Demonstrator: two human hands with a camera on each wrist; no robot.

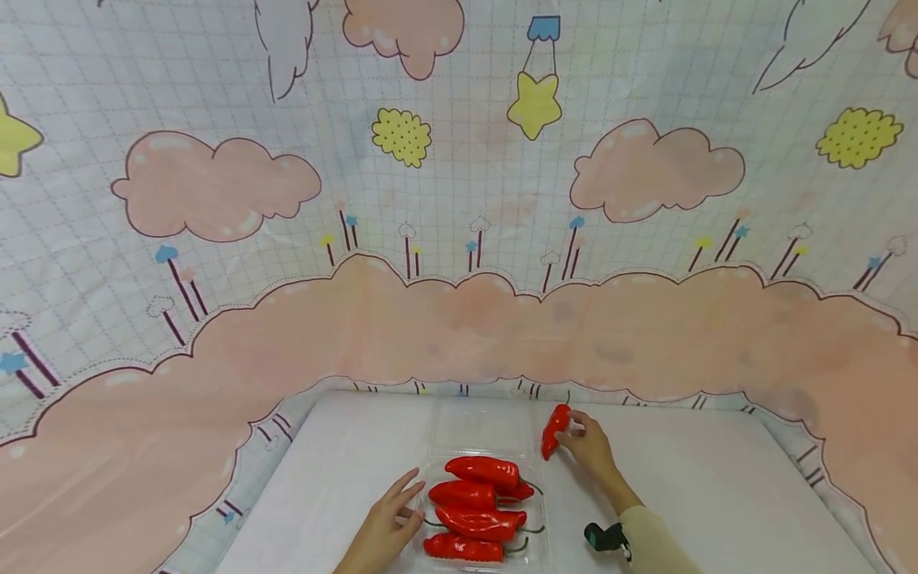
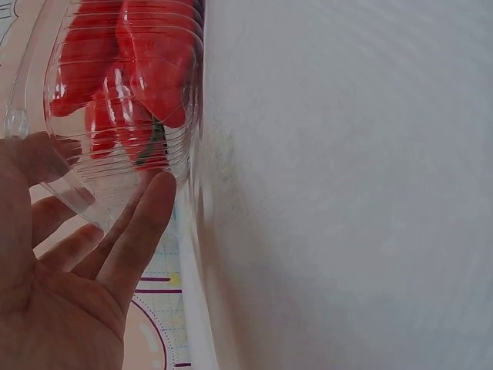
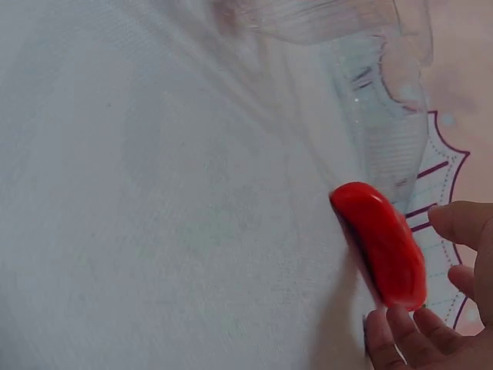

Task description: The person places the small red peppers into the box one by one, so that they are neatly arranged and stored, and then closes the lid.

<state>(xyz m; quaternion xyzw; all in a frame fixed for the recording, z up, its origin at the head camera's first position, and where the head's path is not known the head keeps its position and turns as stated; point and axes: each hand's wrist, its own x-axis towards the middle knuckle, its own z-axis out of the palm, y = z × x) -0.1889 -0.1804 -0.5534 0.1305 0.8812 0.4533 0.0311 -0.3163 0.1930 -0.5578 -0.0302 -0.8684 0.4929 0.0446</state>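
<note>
Several red peppers (image 1: pixel 482 523) with green stems lie in a clear plastic clamshell box (image 1: pixel 543 550). At the box's left side is my left hand (image 1: pixel 387 518), its fingers spread. In the left wrist view this hand (image 2: pixel 92 262) has its fingertips at the clear wall, peppers showing through the plastic. A single red pepper (image 1: pixel 555 430) lies on the table beyond the box, to the right of its raised or folded-back lid (image 1: pixel 469 426). My right hand (image 1: pixel 594 450) is at that pepper. In the right wrist view, fingertips touch or nearly touch one end of the pepper (image 3: pixel 381 247); the thumb is apart from it.
A white table (image 1: pixel 717 494) lies under everything. Behind it hangs a cloth (image 1: pixel 459 327) printed with clouds and stars. A small black-and-green device (image 1: pixel 605 537) is by the right sleeve (image 1: pixel 649 542).
</note>
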